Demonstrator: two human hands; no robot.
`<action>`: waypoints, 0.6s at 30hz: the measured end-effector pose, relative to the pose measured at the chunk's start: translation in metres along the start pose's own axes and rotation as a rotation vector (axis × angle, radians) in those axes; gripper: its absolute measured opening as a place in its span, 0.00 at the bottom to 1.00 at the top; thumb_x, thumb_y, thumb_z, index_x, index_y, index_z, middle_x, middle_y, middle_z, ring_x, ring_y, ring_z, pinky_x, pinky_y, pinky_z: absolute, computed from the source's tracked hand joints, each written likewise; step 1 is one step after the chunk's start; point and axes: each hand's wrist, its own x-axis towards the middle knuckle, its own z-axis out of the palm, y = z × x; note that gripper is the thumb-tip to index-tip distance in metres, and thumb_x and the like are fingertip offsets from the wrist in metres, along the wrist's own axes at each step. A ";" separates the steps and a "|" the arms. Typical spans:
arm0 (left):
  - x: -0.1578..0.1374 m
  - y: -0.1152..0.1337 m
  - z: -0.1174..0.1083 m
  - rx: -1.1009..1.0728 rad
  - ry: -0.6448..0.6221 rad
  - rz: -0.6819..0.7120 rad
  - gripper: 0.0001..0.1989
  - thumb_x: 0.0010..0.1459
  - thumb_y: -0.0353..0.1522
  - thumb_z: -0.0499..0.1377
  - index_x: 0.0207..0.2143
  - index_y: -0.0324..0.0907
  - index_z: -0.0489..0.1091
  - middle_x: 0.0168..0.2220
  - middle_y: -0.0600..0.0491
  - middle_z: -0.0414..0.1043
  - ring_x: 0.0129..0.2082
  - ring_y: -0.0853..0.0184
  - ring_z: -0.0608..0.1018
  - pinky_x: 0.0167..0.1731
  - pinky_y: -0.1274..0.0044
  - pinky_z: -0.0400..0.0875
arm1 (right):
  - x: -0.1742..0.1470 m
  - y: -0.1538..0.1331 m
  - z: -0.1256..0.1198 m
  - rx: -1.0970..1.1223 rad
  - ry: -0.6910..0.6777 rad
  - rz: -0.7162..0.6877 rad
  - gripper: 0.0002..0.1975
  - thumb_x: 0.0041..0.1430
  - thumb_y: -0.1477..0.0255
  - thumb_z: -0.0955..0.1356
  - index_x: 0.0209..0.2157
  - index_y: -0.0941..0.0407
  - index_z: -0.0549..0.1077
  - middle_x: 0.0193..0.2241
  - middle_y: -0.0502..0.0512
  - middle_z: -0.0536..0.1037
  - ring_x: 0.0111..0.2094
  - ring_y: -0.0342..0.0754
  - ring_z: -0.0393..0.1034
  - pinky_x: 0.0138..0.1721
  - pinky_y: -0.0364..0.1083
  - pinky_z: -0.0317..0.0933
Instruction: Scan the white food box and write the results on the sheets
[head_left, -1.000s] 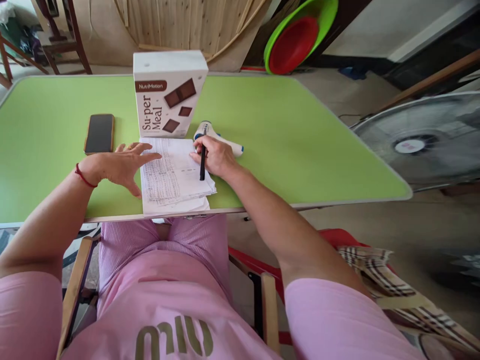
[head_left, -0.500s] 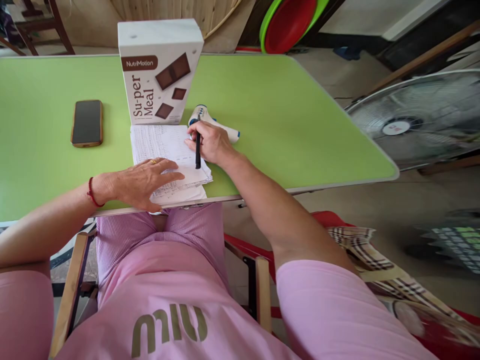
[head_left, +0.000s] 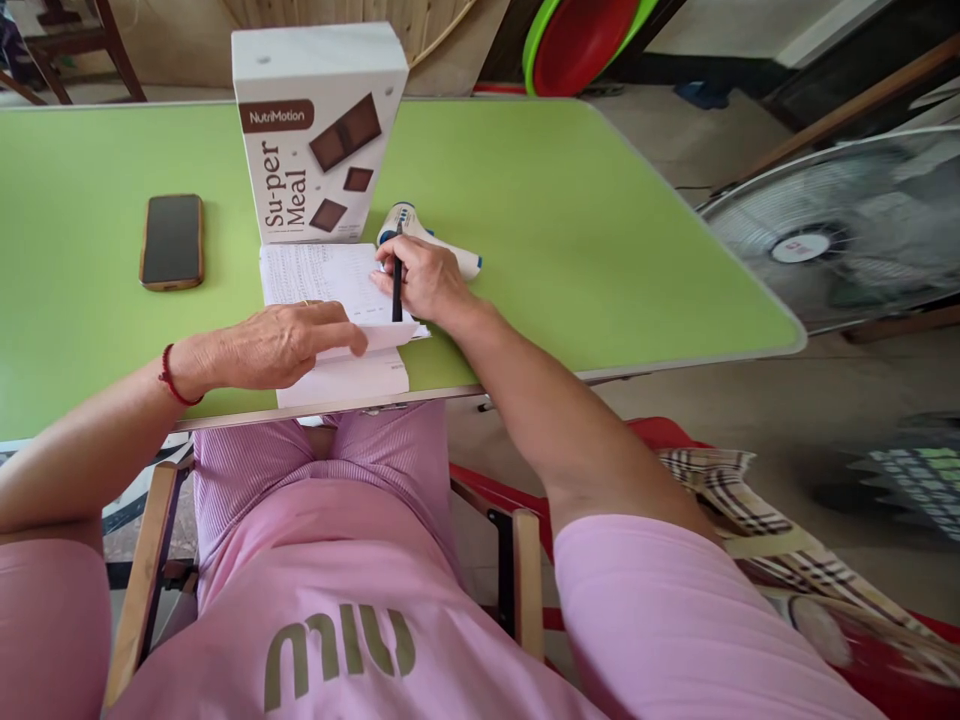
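Observation:
A stack of paper sheets (head_left: 315,272), the upper ones covered in handwriting, lies at the table's near edge. My left hand (head_left: 281,345) has its fingers curled around the lower part of the upper sheets, whose near edge is lifted and bent. Below that edge a mostly blank sheet (head_left: 345,378) shows. In my right hand (head_left: 429,280) a black pen (head_left: 397,290) is pinched nearly upright over the right side of the papers. Just beyond that hand lies a white and blue handheld device (head_left: 457,260), partly hidden by it.
A white NutriMotion box (head_left: 319,130) stands right behind the papers. To the left a phone (head_left: 172,242) lies on the green table (head_left: 570,230). A large fan (head_left: 817,245) is beyond the table's right end. Chair armrests (head_left: 527,580) flank my body.
My left hand has gone from lying spread on the papers to gripping them, and their near edge has come up, uncovering the sheet below. My right hand keeps the pen in nearly the same place.

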 end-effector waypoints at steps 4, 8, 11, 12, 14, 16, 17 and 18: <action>0.004 -0.002 0.007 0.153 -0.093 -0.090 0.22 0.61 0.19 0.50 0.53 0.38 0.74 0.50 0.41 0.73 0.40 0.56 0.78 0.37 0.70 0.71 | -0.001 -0.006 -0.003 0.078 -0.020 0.045 0.15 0.60 0.59 0.74 0.45 0.51 0.77 0.36 0.52 0.80 0.34 0.49 0.74 0.37 0.49 0.70; 0.007 0.003 0.008 0.257 -0.102 -0.118 0.16 0.67 0.33 0.63 0.55 0.38 0.73 0.53 0.38 0.72 0.45 0.50 0.78 0.46 0.64 0.72 | 0.001 -0.009 -0.002 0.165 -0.016 0.081 0.17 0.64 0.54 0.71 0.45 0.52 0.76 0.37 0.53 0.80 0.34 0.48 0.74 0.37 0.48 0.70; 0.008 0.008 0.006 0.332 -0.125 -0.163 0.30 0.61 0.48 0.72 0.56 0.38 0.71 0.53 0.37 0.72 0.43 0.48 0.78 0.46 0.62 0.72 | 0.003 -0.009 0.000 0.211 0.000 0.109 0.19 0.65 0.51 0.70 0.43 0.52 0.75 0.36 0.53 0.80 0.33 0.47 0.74 0.37 0.48 0.70; 0.009 0.009 0.006 0.342 -0.134 -0.178 0.32 0.60 0.49 0.73 0.56 0.38 0.71 0.53 0.37 0.72 0.42 0.48 0.79 0.45 0.63 0.72 | 0.003 -0.008 0.001 0.216 0.003 0.115 0.20 0.64 0.50 0.70 0.42 0.52 0.74 0.36 0.53 0.80 0.32 0.47 0.74 0.36 0.47 0.70; 0.010 0.009 0.005 0.335 -0.150 -0.205 0.33 0.60 0.50 0.74 0.57 0.40 0.70 0.53 0.39 0.72 0.42 0.50 0.79 0.42 0.66 0.71 | 0.003 -0.008 0.002 0.215 0.006 0.110 0.20 0.63 0.50 0.71 0.41 0.52 0.74 0.36 0.53 0.80 0.32 0.47 0.74 0.36 0.47 0.70; 0.010 0.009 0.006 0.311 -0.165 -0.220 0.31 0.62 0.48 0.73 0.58 0.42 0.70 0.53 0.41 0.72 0.43 0.50 0.80 0.39 0.68 0.71 | 0.003 -0.007 0.002 0.207 0.011 0.082 0.19 0.61 0.50 0.72 0.40 0.52 0.74 0.36 0.53 0.81 0.33 0.47 0.75 0.36 0.47 0.69; 0.010 0.008 0.007 0.302 -0.172 -0.217 0.29 0.63 0.46 0.73 0.58 0.43 0.69 0.53 0.41 0.72 0.44 0.50 0.80 0.37 0.70 0.70 | 0.003 -0.007 0.003 0.201 0.016 0.064 0.18 0.61 0.51 0.73 0.39 0.52 0.75 0.36 0.52 0.81 0.33 0.47 0.75 0.36 0.47 0.70; 0.009 0.007 0.007 0.301 -0.173 -0.208 0.26 0.65 0.44 0.71 0.58 0.43 0.69 0.53 0.42 0.72 0.44 0.51 0.80 0.35 0.71 0.69 | 0.003 -0.006 0.003 0.194 0.023 0.047 0.18 0.60 0.52 0.73 0.38 0.52 0.75 0.35 0.52 0.81 0.33 0.47 0.75 0.36 0.47 0.70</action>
